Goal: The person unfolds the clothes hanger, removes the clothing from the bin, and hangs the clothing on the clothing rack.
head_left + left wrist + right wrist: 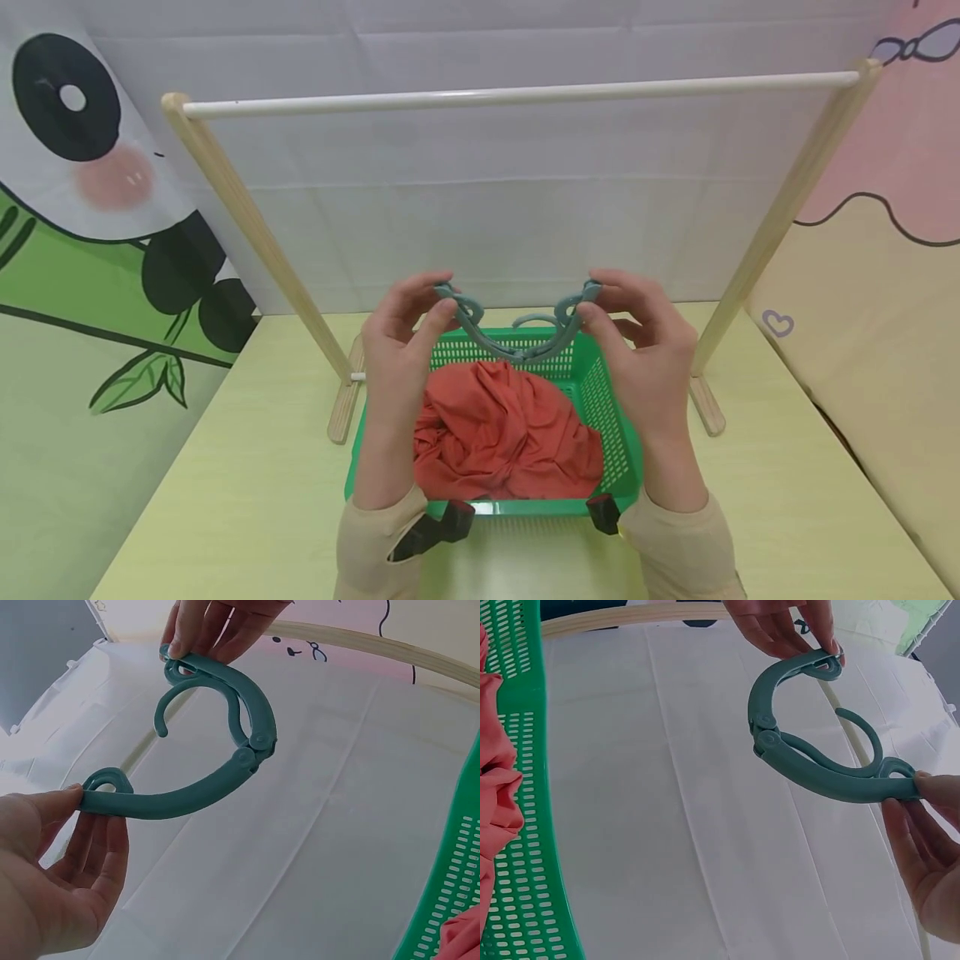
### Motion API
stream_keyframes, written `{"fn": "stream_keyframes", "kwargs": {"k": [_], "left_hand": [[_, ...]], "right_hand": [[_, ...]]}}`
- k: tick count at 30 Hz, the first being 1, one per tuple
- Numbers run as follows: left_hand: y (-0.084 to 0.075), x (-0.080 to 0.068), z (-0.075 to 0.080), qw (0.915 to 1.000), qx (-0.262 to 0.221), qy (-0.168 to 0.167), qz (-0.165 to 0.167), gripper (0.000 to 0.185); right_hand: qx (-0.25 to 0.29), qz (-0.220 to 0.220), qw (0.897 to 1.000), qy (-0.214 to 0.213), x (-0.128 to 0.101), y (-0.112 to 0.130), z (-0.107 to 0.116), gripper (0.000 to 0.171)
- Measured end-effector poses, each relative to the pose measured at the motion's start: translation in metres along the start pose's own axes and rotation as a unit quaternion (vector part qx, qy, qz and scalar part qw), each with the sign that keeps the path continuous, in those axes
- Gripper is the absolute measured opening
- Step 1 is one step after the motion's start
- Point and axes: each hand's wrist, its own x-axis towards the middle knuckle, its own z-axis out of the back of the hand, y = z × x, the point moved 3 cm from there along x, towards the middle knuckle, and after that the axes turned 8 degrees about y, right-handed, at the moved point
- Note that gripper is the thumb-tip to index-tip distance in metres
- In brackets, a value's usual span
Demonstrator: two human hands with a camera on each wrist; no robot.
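A teal folding clothes hanger (517, 353) is held up by both ends above the basket, its two arms bent upward at the middle joint into a U. My left hand (401, 350) pinches one end between thumb and fingers. The other end is pinched by my right hand (637, 350). In the left wrist view the hanger's hook (196, 684) lies folded between the arms. Below the hands, a crumpled red cloth (510, 433) fills much of a green plastic basket (626, 454).
Behind the basket stands a rack with a white rod (525, 96) across the top and wooden posts, left post (255, 229) and right post (787, 217). The pale yellow table (247, 475) runs back to a white cloth backdrop (517, 217). Printed panels flank both sides.
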Motion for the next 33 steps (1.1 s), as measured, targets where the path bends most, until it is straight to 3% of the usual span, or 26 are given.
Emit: {"fn": "stream_keyframes", "kwargs": {"k": [12,23,29,33], "left_hand": [[0.012,0.000,0.003,0.9966,-0.061,-0.048,0.027,0.028],[0.020,0.001,0.009,0.9901,-0.097,-0.096,0.033,0.028],[0.026,0.001,0.012,0.9813,-0.137,-0.129,0.039,0.026],[0.030,0.000,0.014,0.9706,-0.188,-0.146,0.038,0.023]], "right_hand": [[0.077,-0.024,0.995,-0.053,-0.001,-0.007,0.005,0.032],[0.127,-0.026,0.987,-0.096,-0.001,-0.016,0.014,0.031],[0.191,-0.035,0.973,-0.125,-0.001,-0.017,0.016,0.029],[0.234,-0.043,0.961,-0.143,-0.002,-0.021,0.018,0.027]]}}
